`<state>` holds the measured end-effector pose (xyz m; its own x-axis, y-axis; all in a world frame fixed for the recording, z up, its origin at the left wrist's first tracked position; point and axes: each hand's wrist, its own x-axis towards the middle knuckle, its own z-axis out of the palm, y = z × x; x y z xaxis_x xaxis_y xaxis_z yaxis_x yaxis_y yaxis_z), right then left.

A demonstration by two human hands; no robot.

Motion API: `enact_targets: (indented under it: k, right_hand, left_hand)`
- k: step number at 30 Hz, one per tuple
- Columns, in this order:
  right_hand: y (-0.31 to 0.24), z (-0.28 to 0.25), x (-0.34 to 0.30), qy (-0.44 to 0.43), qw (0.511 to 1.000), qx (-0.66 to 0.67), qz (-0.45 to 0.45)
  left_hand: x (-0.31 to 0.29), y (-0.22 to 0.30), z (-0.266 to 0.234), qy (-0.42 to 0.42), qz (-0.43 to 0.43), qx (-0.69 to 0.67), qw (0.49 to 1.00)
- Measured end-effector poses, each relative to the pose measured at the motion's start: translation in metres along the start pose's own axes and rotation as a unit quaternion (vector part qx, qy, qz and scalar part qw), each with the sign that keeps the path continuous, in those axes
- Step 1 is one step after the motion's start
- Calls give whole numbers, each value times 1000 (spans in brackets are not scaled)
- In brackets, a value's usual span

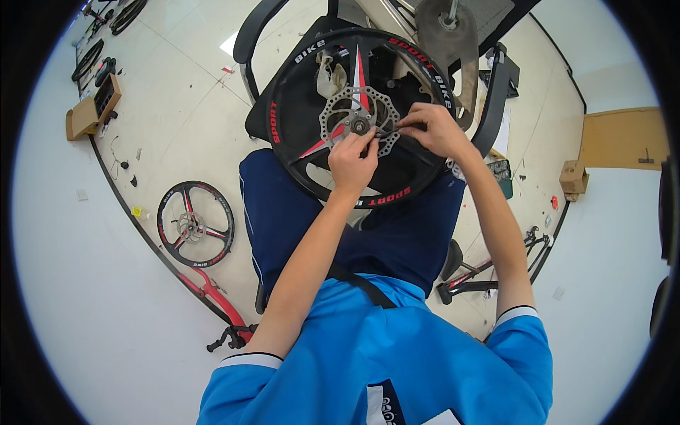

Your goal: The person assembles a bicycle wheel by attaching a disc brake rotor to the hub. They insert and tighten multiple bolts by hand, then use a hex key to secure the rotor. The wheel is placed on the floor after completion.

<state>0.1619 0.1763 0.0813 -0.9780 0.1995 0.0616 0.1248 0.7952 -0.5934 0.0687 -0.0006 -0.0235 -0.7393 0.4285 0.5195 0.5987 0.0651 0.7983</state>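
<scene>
A black three-spoke bicycle wheel (pixel 278 127) with red and white markings lies flat before me, its near side over my thighs. At its centre sits a silver brake disc (pixel 329 113) with a holed, wavy edge, around the hub (pixel 360 125). My left hand (pixel 352 161) is closed at the near side of the hub, thumb and fingers together; what they pinch is hidden. At the disc's right edge my right hand (pixel 433 129) pinches a thin dark rod-like tool (pixel 389 132) that points toward the hub. The tool's tip is too small to make out.
Under the wheel is a black chair (pixel 258 117) with armrests. A crumpled whitish glove-like thing (pixel 331 76) shows between the spokes. Another three-spoke wheel (pixel 227 205) and a red frame part (pixel 219 301) are at left. A dark bike frame (pixel 471 285) lies at right; cardboard boxes (pixel 574 177) stand by the walls.
</scene>
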Motion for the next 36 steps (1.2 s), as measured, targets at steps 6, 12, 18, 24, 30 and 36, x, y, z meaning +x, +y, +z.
enact_targets:
  k: [6, 12, 18, 24, 30, 36]
  right_hand:
    - [-11, -23, 45, -73, 992, -89, -53]
    - [-31, -18, 93, -160, 975, -136, -74]
    - [-25, -21, 97, -183, 974, -129, -21]
    - [-13, -6, 56, -4, 993, -93, -70]
    - [-6, -6, 61, 35, 941, -251, -226]
    - [21, 63, -26, 177, 938, -270, -124]
  left_hand:
    - [5, 1, 3, 16, -23, 13, 1000]
    - [3, 4, 8, 36, -41, 24, 998]
    - [3, 0, 11, 54, -17, 27, 998]
    - [4, -3, 7, 33, -6, 37, 999]
    - [5, -7, 5, 27, -1, 29, 999]
    - [4, -7, 6, 28, 6, 22, 999]
